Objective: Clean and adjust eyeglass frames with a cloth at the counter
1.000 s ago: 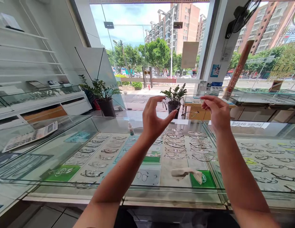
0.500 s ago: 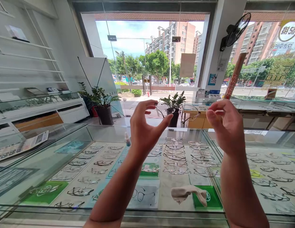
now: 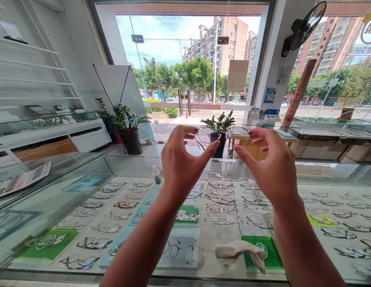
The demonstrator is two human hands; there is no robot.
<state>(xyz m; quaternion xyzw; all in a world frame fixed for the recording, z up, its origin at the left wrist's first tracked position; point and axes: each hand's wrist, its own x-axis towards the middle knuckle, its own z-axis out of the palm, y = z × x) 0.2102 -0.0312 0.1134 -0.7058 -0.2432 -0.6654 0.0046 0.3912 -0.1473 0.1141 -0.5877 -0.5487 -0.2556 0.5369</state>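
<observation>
A pair of thin-framed, round eyeglasses [image 3: 208, 142] is held up above the glass counter, its lenses facing the window. At its left end, my left hand [image 3: 185, 157] pinches the frame, with the thumb stretched below the lens. My right hand [image 3: 267, 159] has its fingertips on the frame's right end, and its thumb reaches in under the right lens. Below the hands, a crumpled beige cloth [image 3: 237, 253] lies on the counter, partly over a green mat [image 3: 275, 257].
Under the counter glass [image 3: 209, 275] lie rows of eyeglasses [image 3: 219, 195]. A small spray bottle [image 3: 156, 174] stands behind my left forearm. A calculator [image 3: 32, 175] rests at the far left. Two potted plants [image 3: 130, 137] stand by the window, and a wall fan [image 3: 306, 28] hangs at the upper right.
My right hand has moved left from beside the eyeglasses and closed on their right end. The eyeglasses now face the window more squarely. The view has shifted slightly.
</observation>
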